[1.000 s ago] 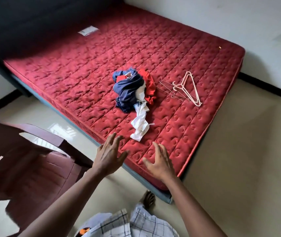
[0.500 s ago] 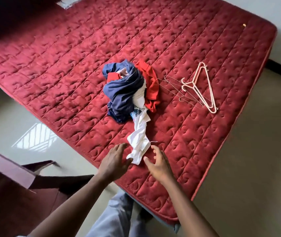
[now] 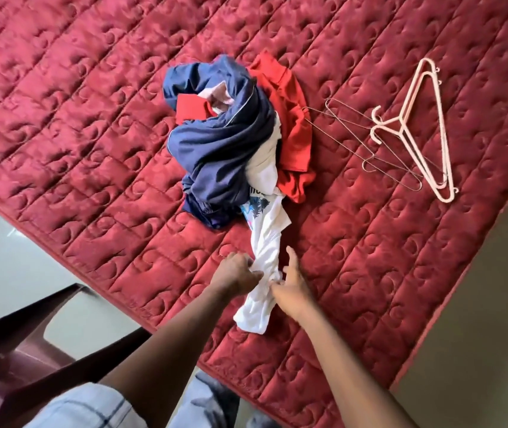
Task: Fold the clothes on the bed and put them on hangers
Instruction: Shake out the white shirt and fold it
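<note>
Both hands were at the near tail of the white shirt (image 3: 266,242), by the mattress (image 3: 92,149) edge: left hand (image 3: 235,273) pinched the cloth, right hand (image 3: 291,288) touched it, grip not discernible. Judged light, limp and snagged under the navy garment (image 3: 222,156) and red garment (image 3: 293,134) mid-bed, so take the hem or shoulders and draw gently. Wire hangers (image 3: 354,140) and pink hangers (image 3: 425,128) lay beyond, to the right.

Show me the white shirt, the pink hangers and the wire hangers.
white shirt (image 3: 266,242): head view, on its stretched middle.
pink hangers (image 3: 400,124): head view, where neck meets arms.
wire hangers (image 3: 358,143): head view, on the wires' middle.
</note>
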The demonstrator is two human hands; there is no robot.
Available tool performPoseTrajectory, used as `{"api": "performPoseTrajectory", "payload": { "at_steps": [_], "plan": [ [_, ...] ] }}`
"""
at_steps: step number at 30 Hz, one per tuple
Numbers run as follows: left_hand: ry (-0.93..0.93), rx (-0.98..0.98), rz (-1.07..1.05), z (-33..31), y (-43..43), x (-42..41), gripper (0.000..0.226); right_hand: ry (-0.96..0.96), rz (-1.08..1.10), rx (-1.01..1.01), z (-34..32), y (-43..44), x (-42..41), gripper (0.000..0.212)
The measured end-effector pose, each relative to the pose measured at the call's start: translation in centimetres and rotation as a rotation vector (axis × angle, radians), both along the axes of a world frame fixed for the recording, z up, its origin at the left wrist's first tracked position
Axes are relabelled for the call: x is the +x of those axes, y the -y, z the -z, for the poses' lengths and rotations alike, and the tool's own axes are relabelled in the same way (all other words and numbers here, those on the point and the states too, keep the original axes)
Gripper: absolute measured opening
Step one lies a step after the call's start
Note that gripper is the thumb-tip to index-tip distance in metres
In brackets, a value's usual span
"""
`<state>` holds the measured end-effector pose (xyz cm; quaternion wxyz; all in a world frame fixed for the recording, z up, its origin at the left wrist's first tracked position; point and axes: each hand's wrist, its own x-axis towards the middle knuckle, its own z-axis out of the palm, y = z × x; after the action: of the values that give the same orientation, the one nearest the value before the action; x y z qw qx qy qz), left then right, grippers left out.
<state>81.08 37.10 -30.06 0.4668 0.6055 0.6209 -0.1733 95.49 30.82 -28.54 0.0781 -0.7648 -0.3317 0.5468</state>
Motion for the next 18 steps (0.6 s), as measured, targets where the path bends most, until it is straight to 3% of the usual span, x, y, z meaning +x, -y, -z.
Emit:
{"api": "performPoseTrajectory", "payload": {
  "at_steps": [6, 9, 14, 18],
  "plan": [
    [0.173, 0.106, -0.17, -2.2, -0.2, 0.6, 0.031, -0.074, -0.03, 0.09, -0.7, 0.6, -0.9, 0.088],
    [0.301, 0.248, -0.179, -5.7, -1.1, 0.7, 0.024, -0.101, -0.104, 0.281, -3.9, 0.4, -0.8, 0.085],
    [0.431, 0.389, -0.084, -15.1, -3.0, 1.4, 0.024, 0.059, -0.223, 0.702, -10.4, -0.7, 1.4, 0.048],
    [0.53, 0.499, 0.04, -25.3, -1.1, 2.9, 0.033, 0.147, -0.252, 0.912, -18.3, 0.0, 3.4, 0.073]
  ]
}}
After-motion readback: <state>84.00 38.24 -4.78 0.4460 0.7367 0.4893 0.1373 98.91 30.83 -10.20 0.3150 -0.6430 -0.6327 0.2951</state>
